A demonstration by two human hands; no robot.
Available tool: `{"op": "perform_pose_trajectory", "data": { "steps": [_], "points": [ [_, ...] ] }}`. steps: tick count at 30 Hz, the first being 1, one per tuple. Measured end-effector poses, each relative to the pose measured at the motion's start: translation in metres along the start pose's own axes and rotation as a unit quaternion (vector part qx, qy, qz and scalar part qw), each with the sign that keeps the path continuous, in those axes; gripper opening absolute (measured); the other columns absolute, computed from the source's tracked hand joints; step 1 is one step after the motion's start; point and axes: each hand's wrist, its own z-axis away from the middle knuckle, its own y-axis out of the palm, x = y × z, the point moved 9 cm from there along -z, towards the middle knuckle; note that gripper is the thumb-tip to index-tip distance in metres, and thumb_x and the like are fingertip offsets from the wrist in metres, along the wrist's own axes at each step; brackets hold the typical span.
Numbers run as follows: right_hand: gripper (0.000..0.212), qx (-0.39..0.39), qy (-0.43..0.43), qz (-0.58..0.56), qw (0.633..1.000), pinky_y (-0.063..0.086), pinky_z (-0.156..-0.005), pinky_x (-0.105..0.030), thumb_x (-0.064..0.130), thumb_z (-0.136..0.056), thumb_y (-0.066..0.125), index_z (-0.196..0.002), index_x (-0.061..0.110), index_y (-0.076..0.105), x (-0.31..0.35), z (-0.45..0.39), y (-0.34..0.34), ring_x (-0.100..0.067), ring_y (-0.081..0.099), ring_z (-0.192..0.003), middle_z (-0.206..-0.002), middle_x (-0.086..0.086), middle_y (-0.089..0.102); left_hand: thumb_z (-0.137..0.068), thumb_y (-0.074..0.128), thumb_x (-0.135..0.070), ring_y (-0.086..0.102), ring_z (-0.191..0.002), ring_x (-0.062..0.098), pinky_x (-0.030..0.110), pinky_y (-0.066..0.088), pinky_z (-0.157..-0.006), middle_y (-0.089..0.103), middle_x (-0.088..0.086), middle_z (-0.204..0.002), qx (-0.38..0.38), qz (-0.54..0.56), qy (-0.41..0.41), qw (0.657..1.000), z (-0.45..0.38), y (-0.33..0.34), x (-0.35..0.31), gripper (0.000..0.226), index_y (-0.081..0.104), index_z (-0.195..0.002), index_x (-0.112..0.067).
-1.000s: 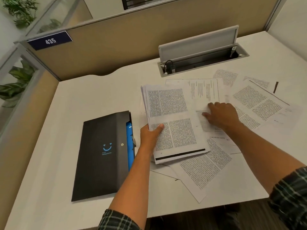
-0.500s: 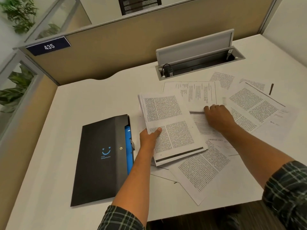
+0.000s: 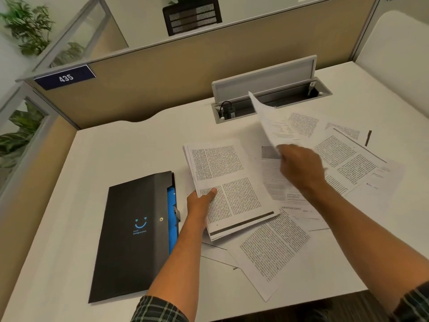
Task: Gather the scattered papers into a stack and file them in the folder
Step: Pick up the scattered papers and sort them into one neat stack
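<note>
plate [image 3: 66, 77] "435", sheet [image 3: 299, 211] "…oksfree.com"

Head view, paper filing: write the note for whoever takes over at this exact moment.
Left hand grips the gathered stack, thumb on top.
Right hand pinches one lifted sheet, raised off the desk.
Folder lies closed left of the stack, blue showing at its edge.
Done: some pages stacked.
Left: add the lifted sheet, collect the loose papers at front and right, then file everything.
</note>
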Motion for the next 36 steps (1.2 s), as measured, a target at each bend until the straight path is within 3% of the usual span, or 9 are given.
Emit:
{"op": "perform_pose_trajectory", "data": {
  "steps": [9, 16, 18, 20, 22, 25, 28, 31, 36],
  "points": [
    [0.064, 0.373, -0.21, -0.207, 0.88, 0.055, -0.091, -0.034, 0.077, -0.09, 0.05, -0.145, 0.043, 0.052, 0.127, 0.064, 0.042, 0.0, 0.067, -0.104, -0.13, 0.018, 0.068, -0.081, 0.078, -0.015, 0.074, -0.097, 0.027, 0.045, 0.061, -0.085, 0.078, 0.004, -0.099, 0.008, -0.032, 0.046, 0.998, 0.012, 0.026, -0.023, 0.028, 0.074, -0.107, -0.02],
    [0.099, 0.071, 0.147, -0.183, 0.97, 0.032, -0.117, -0.052, 0.066, -0.079, 0.075, -0.157, 0.023, 0.03, -0.014, 0.022, 0.015, -0.029, 0.039, -0.146, -0.162, -0.005, 0.037, -0.082, 0.082, -0.022, 0.067, -0.106, 0.04, 0.06, 0.055, -0.09, 0.074, 0.02, -0.109, 0.062, -0.013, 0.033, 0.997, 0.033, 0.038, -0.035, 0.025, 0.076, -0.105, -0.013],
    [0.109, 0.187, 0.265, -0.365, 0.873, 0.044, -0.109, -0.05, 0.063, -0.07, 0.085, -0.155, 0.02, 0.032, -0.042, 0.033, 0.043, -0.031, 0.055, -0.131, -0.155, -0.007, 0.047, -0.086, 0.079, -0.024, 0.069, -0.11, 0.033, 0.052, 0.056, -0.093, 0.073, 0.014, -0.115, 0.097, -0.025, 0.06, 0.993, 0.041, 0.046, -0.046, 0.036, 0.071, -0.12, -0.017],
    [0.091, 0.293, 0.276, -0.601, 0.691, 0.057, -0.096, -0.047, 0.049, -0.066, 0.093, -0.142, 0.014, 0.055, -0.024, 0.044, 0.061, -0.032, 0.071, -0.11, -0.137, -0.012, 0.065, -0.092, 0.072, -0.022, 0.069, -0.11, 0.028, 0.046, 0.056, -0.094, 0.073, 0.011, -0.119, 0.12, -0.038, 0.078, 0.989, 0.049, 0.055, -0.058, 0.035, 0.067, -0.127, -0.017],
    [0.067, 0.308, 0.237, -0.68, 0.622, 0.061, -0.089, -0.047, 0.033, -0.07, 0.094, -0.129, 0.014, 0.068, -0.007, 0.046, 0.06, -0.033, 0.073, -0.109, -0.127, -0.014, 0.072, -0.096, 0.066, -0.025, 0.072, -0.101, 0.026, 0.04, 0.06, -0.084, 0.074, 0.012, -0.112, 0.119, -0.059, 0.079, 0.988, 0.056, 0.063, -0.069, 0.025, 0.071, -0.119, -0.015],
    [0.056, 0.235, 0.195, -0.682, 0.664, 0.061, -0.09, -0.046, 0.019, -0.075, 0.091, -0.126, 0.015, 0.07, 0.001, 0.039, 0.051, -0.029, 0.073, -0.111, -0.122, -0.008, 0.075, -0.102, 0.054, -0.041, 0.071, -0.066, 0.012, 0.021, 0.054, -0.055, 0.073, 0.011, -0.084, 0.069, -0.091, 0.069, 0.991, 0.069, 0.064, -0.084, 0.033, 0.072, -0.096, -0.014],
    [0.055, 0.166, 0.186, -0.663, 0.706, 0.061, -0.091, -0.049, 0.017, -0.075, 0.09, -0.125, 0.016, 0.068, -0.002, 0.033, 0.036, -0.026, 0.075, -0.105, -0.118, -0.002, 0.077, -0.092, 0.029, -0.075, 0.074, -0.094, 0.025, 0.037, 0.062, -0.076, 0.076, 0.007, -0.104, 0.125, -0.073, 0.102, 0.984, 0.083, 0.075, -0.098, 0.067, 0.071, -0.116, -0.028],
    [0.051, 0.107, 0.155, -0.647, 0.739, 0.064, -0.082, -0.045, 0.025, -0.074, 0.091, -0.119, 0.02, 0.068, -0.001, 0.028, 0.013, -0.024, 0.077, -0.099, -0.114, 0.0, 0.077, -0.071, 0.046, -0.089, 0.066, -0.118, 0.019, 0.038, 0.058, -0.09, 0.068, -0.006, -0.129, 0.179, -0.045, 0.158, 0.97, 0.099, 0.082, -0.114, 0.078, 0.06, -0.13, -0.04],
    [0.041, 0.05, 0.119, -0.659, 0.741, 0.063, -0.071, -0.029, 0.037, -0.062, 0.093, -0.1, 0.04, 0.077, 0.009, 0.036, -0.014, -0.016, 0.076, -0.095, -0.107, 0.005, 0.078, -0.061, 0.088, -0.058, 0.071, -0.101, 0.011, 0.029, 0.061, -0.083, 0.076, -0.008, -0.108, 0.112, -0.155, 0.229, 0.955, 0.098, 0.068, -0.12, 0.069, 0.066, -0.118, -0.028]
  ]
}}
